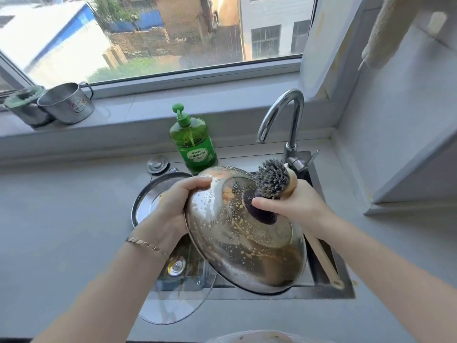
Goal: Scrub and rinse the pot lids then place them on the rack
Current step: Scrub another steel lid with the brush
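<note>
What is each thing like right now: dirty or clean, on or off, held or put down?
Steel lid: dirty, spattered, tilted, held over the sink.
Brush: held, bristles beside the lid's knob.
Left hand: grips the lid's rim.
Right hand: grips the brush handle.
Tap: off, no water running.
Soap bottle: upright, put down.
Glass lid: put down, lying across the sink's front edge.

Home kitchen: recessed sink [272, 297] with chrome faucet [291, 112], green dish-soap pump bottle [193, 142] behind it, grey surface [61, 219], window [148, 33] facing neighbouring houses, metal pots [66, 102] on sill.
</note>
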The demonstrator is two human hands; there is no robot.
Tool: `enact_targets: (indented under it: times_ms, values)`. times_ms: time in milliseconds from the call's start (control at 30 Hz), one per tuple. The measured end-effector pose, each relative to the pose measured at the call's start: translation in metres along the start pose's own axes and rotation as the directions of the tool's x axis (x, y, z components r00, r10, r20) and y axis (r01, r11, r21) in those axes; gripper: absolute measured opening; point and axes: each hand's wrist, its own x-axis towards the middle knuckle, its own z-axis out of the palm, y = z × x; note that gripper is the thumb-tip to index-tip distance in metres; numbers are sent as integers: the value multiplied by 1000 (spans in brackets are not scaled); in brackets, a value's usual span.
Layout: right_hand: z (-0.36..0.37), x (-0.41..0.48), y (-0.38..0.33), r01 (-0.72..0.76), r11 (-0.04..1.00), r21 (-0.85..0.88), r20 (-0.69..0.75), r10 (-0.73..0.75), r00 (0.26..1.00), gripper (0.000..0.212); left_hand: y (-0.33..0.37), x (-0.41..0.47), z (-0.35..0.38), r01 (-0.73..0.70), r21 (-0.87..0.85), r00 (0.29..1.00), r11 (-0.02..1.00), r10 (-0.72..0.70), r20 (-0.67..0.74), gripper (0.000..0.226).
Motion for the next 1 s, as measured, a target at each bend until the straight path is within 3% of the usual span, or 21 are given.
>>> enact_targets:
  times_ms: [100,200,300,367,500,567,633,667,700,767,867,1000]
  values:
    - [5,7,5,-82,996,-23,-81,80,994,19,3,1,5,-28,-58,1000,998,28,-3,11]
    - [7,17,10,-217,960,175,-164,246,955,26,-12,-2,11,-78,-62,997,995,78,5,16]
    - [5,29,11,-338,864,373,-190,428,884,26,-52,-8,17,-81,5,994,997,80,74,54]
    - [8,35,10,-343,825,448,-203,468,860,29,-77,-11,24,-56,26,996,998,54,73,55]
    - [8,36,3,-274,944,182,-205,309,929,33,-83,2,27,-93,-178,996,980,90,-28,52]
    - [-3,30,1,-185,981,56,-143,191,971,38,-73,8,25,-96,-254,995,962,88,-43,37]
    - [-16,24,7,-171,979,-108,-79,163,984,73,-66,10,22,-85,-278,995,957,69,-69,15]
    - [-22,19,13,-210,947,-242,-73,198,977,89,-64,11,21,-79,-286,995,955,58,-80,16]
    - [-25,15,22,-250,891,-378,-95,232,968,92,-64,12,21,-71,-301,995,951,45,-92,18]
    - [-28,8,38,-286,780,-557,-190,215,958,68,-64,13,20,-73,-350,992,934,33,-120,19]
    - [-10,-8,43,-218,737,-640,-211,104,972,38,-66,16,27,-97,-371,988,924,43,-152,14]
    - [41,-41,26,69,777,-625,-103,-170,980,34,-69,31,27,-115,-277,961,954,36,-276,11]
